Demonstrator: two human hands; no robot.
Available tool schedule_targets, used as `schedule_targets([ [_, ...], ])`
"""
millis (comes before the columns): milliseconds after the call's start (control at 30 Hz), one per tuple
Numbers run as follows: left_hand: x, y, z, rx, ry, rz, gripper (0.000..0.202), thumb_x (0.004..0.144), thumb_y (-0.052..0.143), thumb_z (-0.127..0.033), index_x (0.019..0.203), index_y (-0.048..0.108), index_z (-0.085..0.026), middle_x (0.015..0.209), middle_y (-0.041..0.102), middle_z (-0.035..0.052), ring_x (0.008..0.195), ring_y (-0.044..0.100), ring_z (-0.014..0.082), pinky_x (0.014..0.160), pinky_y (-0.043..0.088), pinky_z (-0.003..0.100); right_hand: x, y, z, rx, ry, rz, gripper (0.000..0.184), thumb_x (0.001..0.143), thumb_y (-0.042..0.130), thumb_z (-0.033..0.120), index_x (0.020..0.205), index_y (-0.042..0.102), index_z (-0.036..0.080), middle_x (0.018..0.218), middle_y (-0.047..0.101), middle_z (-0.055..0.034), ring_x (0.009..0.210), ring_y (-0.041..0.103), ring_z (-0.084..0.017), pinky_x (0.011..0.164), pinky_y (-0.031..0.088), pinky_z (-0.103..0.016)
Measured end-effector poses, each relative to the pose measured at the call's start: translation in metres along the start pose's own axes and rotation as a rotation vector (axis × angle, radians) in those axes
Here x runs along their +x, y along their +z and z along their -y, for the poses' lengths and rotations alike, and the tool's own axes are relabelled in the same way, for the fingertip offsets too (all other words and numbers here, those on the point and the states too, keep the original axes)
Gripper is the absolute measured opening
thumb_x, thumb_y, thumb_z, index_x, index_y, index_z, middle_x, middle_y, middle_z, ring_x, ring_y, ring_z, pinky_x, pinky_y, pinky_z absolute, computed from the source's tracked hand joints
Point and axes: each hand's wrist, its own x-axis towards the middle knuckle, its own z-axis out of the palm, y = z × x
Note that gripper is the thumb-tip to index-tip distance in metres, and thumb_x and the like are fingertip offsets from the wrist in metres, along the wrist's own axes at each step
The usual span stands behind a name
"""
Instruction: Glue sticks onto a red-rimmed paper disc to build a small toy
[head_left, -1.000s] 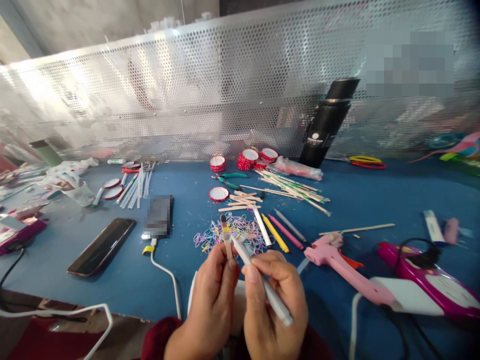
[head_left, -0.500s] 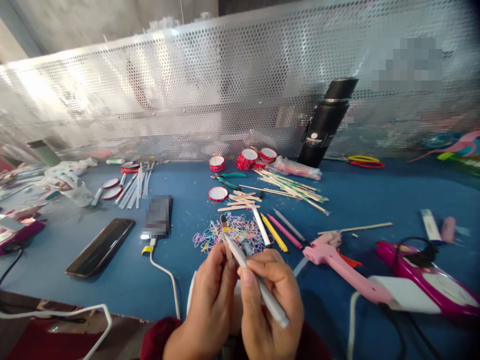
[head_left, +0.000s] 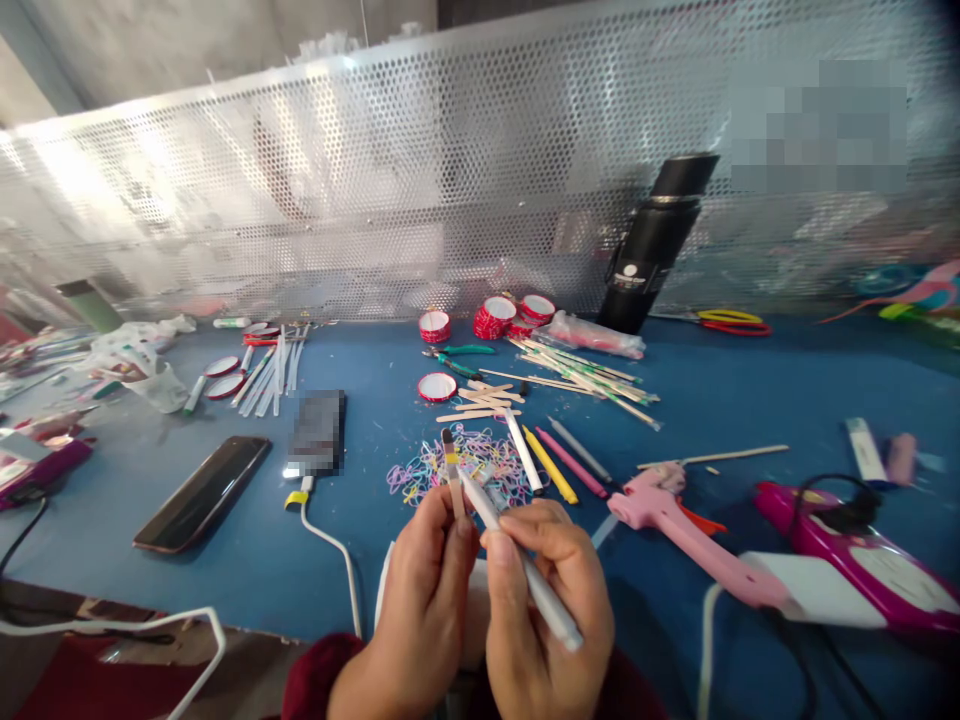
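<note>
My left hand (head_left: 424, 585) pinches a wooden craft stick (head_left: 452, 470), held upright, its top end black with a yellow band below. Between the fingers of my right hand (head_left: 551, 600) is a grey marker (head_left: 544, 595), slanted with its tip close to the stick; whether they touch I cannot tell. Behind the hands lies a heap of pastel rubber bands (head_left: 416, 465). To its right rest a white marker (head_left: 523, 450), a yellow marker (head_left: 551, 465), a pink marker (head_left: 571, 458) and a grey pen (head_left: 581, 450). More craft sticks (head_left: 480, 405) lie beyond the heap.
A pink glue gun (head_left: 697, 540) and a magenta power strip (head_left: 847, 550) with cables lie at right. A black flask (head_left: 660, 245) stands before the perforated metal screen (head_left: 495, 180). Green pliers (head_left: 457, 360), red tape rolls (head_left: 495, 318) and a phone (head_left: 202, 495) are also on the table.
The grey marker and my right hand have shifted slightly right, its tip a little away from the stick, showing more of the stick. My left hand stays nearly still.
</note>
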Motion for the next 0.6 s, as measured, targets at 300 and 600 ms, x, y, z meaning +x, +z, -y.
schedule_targets([
  [300, -0.0011, -0.0002, -0.0006, -0.004, -0.026, 0.011, 0.029, 0.108, 0.047, -0.045, 0.096, 0.059, -0.022, 0.086, 0.061, 0.0011, 0.076, 0.052, 0.0143, 0.071, 0.045, 0.024, 0.0024, 0.0002, 0.0026, 0.006, -0.015, 0.038, 0.012, 0.096, 0.059, 0.010, 0.100, 0.060, 0.022, 0.087, 0.064, -0.0003, 0.080, 0.062, -0.016, 0.081, 0.051, -0.036],
  [600, 0.0001, 0.0000, 0.0001, -0.013, -0.025, -0.016, 0.031, 0.107, 0.049, -0.048, 0.097, 0.062, -0.022, 0.084, 0.061, 0.0011, 0.076, 0.052, 0.0145, 0.070, 0.045, 0.024, -0.0003, -0.0012, 0.0024, 0.026, -0.013, 0.043, 0.011, 0.097, 0.058, 0.010, 0.100, 0.059, 0.021, 0.087, 0.063, 0.0002, 0.078, 0.060, -0.015, 0.081, 0.051, -0.037],
])
